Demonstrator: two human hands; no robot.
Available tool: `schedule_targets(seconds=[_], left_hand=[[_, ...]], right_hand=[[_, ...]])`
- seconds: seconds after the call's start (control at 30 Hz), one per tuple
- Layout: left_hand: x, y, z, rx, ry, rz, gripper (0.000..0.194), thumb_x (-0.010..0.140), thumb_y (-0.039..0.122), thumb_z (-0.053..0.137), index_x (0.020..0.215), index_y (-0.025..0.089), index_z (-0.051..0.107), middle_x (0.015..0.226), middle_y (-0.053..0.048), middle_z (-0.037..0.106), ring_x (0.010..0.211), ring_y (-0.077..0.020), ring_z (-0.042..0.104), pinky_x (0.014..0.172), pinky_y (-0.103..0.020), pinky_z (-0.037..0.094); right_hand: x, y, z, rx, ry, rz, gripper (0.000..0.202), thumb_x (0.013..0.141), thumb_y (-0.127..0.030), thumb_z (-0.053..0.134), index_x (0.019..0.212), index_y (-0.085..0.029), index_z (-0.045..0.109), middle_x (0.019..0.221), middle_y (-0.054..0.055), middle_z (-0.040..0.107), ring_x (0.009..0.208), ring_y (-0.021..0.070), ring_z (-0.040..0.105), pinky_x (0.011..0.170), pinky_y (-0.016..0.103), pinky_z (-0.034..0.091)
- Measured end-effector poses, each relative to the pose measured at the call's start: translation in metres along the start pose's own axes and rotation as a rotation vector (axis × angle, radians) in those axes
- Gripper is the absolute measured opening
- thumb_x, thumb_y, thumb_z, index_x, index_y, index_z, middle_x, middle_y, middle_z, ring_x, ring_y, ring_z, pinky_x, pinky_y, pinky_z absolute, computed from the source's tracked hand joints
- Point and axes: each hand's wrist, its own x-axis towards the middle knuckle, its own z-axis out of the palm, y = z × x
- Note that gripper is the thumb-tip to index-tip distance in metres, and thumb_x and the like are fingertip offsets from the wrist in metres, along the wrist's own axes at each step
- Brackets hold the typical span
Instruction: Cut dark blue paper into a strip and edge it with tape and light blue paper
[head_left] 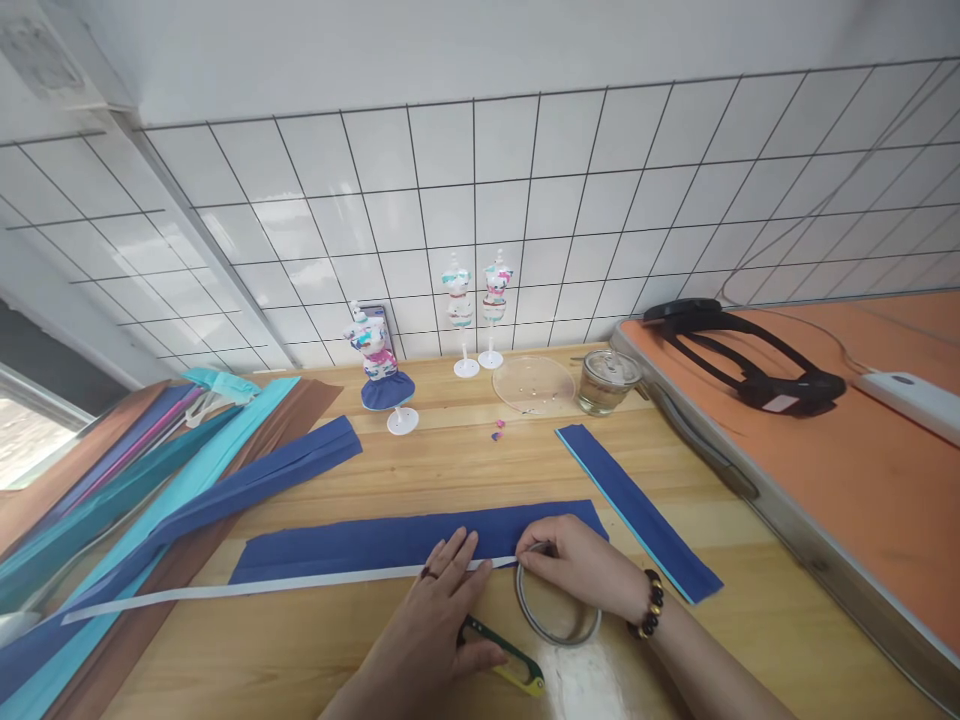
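Note:
A dark blue fabric strip (pixel 322 548) lies across the wooden table before me, with a narrow white tape (pixel 225 588) running along its near edge and off to the left. My left hand (pixel 442 600) rests on the strip and tape, its fingers stretched out flat. Under and beside its thumb is a pair of thread snips (pixel 517 665) with dark green and yellow parts; whether the thumb grips it I cannot tell. My right hand (pixel 585 565) pinches a thin ring-shaped tape roll (pixel 561 638) at the right end of the tape.
Another blue strip (pixel 637 510) with a light blue edge lies right. Coloured fabric strips (pixel 225 440) heap at left. Behind stand a small dress form in a blue skirt (pixel 386 390), two more forms (pixel 465 365), a clear disc (pixel 532 385), a lidded glass (pixel 607 385) and a black headset (pixel 780 380).

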Motion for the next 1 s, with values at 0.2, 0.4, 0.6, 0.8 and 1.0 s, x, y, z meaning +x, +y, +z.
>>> schedule_targets(seconds=[0.2,0.4,0.6,0.8,1.0], left_hand=[[0.000,0.005,-0.002,0.046,0.038,-0.013,0.072,0.076,0.067,0.038,0.130,0.020,0.041,0.142,-0.014,0.031,0.131,-0.0305,0.024,0.102,-0.049,0.033],[0.004,0.010,0.001,0.101,0.066,-0.035,0.076,0.076,0.069,0.035,0.133,0.019,0.037,0.141,-0.016,0.033,0.129,-0.0327,0.029,0.099,-0.050,0.036],[0.006,0.012,0.003,0.146,0.068,-0.042,0.076,0.074,0.070,0.034,0.133,0.021,0.038,0.140,-0.016,0.035,0.128,-0.0329,0.032,0.098,-0.049,0.036],[0.006,0.009,0.008,0.146,0.093,-0.040,0.076,0.074,0.070,0.036,0.134,0.024,0.036,0.140,-0.015,0.034,0.127,-0.0337,0.032,0.098,-0.050,0.035],[0.007,0.011,0.006,0.126,0.057,-0.057,0.075,0.073,0.069,0.039,0.134,0.026,0.035,0.141,-0.016,0.033,0.127,-0.0345,0.032,0.097,-0.051,0.036]], right_hand=[[-0.001,-0.001,0.000,-0.011,-0.012,-0.004,0.018,0.078,-0.023,0.051,0.075,-0.020,0.068,0.073,0.000,0.070,0.067,0.0155,0.062,0.060,0.022,0.041],[-0.002,-0.002,-0.002,-0.010,-0.014,-0.003,0.018,0.076,-0.021,0.051,0.075,-0.020,0.069,0.074,0.000,0.070,0.068,0.0151,0.062,0.061,0.022,0.041],[-0.003,-0.002,-0.002,-0.008,-0.024,-0.001,0.019,0.076,-0.021,0.051,0.076,-0.020,0.070,0.075,0.000,0.070,0.068,0.0154,0.062,0.061,0.022,0.042],[-0.002,-0.002,-0.003,-0.014,-0.020,-0.006,0.019,0.076,-0.020,0.052,0.077,-0.021,0.070,0.076,0.001,0.071,0.069,0.0159,0.062,0.063,0.023,0.042],[-0.003,-0.001,-0.003,-0.003,-0.029,-0.008,0.019,0.076,-0.021,0.052,0.078,-0.022,0.071,0.078,0.000,0.071,0.071,0.0162,0.063,0.065,0.023,0.043]])
